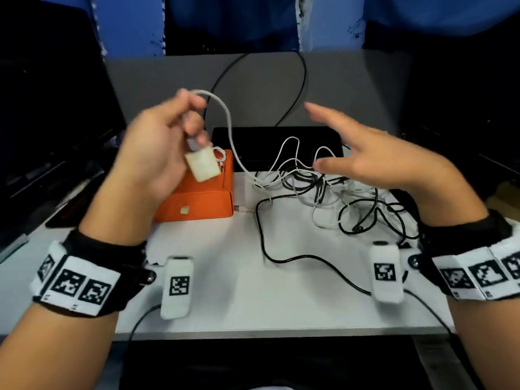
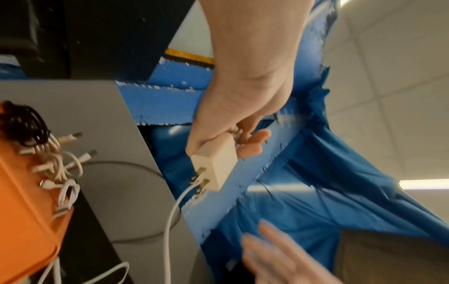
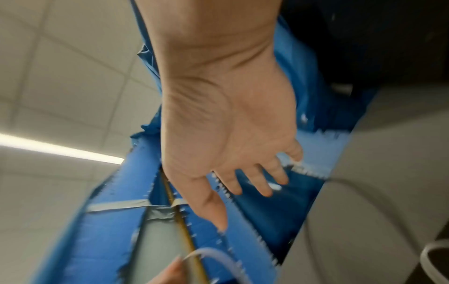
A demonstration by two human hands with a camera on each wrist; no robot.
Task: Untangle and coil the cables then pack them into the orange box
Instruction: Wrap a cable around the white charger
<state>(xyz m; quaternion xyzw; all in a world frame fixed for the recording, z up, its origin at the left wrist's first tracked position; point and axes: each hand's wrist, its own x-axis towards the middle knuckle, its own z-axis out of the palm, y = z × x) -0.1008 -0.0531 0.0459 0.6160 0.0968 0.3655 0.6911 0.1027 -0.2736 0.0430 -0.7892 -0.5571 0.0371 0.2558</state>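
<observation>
My left hand [image 1: 180,130] is raised above the orange box [image 1: 197,205] and grips a white charger block [image 1: 202,164] with its prongs showing [image 2: 200,179]. Its white cable [image 1: 225,114] arcs over from my fingers down into the tangle of white and black cables [image 1: 323,187] on the table. My right hand [image 1: 351,153] hovers over that tangle, fingers spread, holding nothing [image 3: 243,163]. Coiled white and black cables [image 2: 48,157] lie in the orange box [image 2: 21,221].
A white table [image 1: 281,299] carries everything. A black cable [image 1: 295,258] trails across it toward the front edge. A black flat device [image 1: 275,142] sits behind the tangle, before a grey partition [image 1: 351,88]. Blue fabric hangs beyond.
</observation>
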